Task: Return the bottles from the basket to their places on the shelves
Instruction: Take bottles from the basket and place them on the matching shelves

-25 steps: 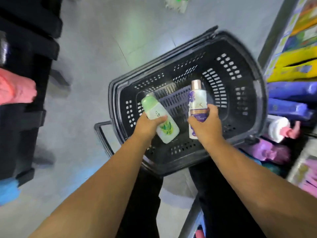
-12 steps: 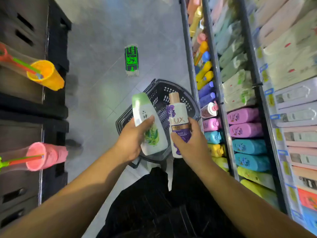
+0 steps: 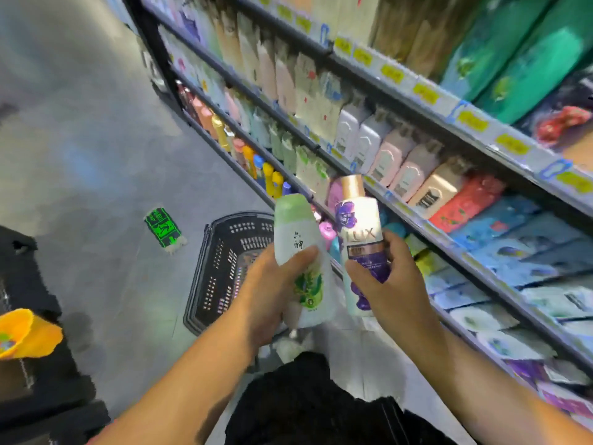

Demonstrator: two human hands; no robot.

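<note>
My left hand (image 3: 272, 284) grips a pale green bottle (image 3: 298, 239) with a green cap and a leaf label, held upright. Beside it, my right hand (image 3: 388, 281) grips a white and purple LUX bottle (image 3: 359, 232) with a gold cap. Both bottles are raised in front of the shelves (image 3: 417, 114) on the right. The black plastic basket (image 3: 221, 268) sits on the floor below and behind my hands; its inside is mostly hidden by them.
Rows of bottles and refill pouches fill the shelves along the right. A green floor sticker (image 3: 162, 229) lies on the grey floor left of the basket. Dark racks with an orange cup (image 3: 22, 338) stand at the left edge.
Both hands lifted the two bottles out of the basket and up toward the shelves. My view swung up from the basket to the shelf rows.
</note>
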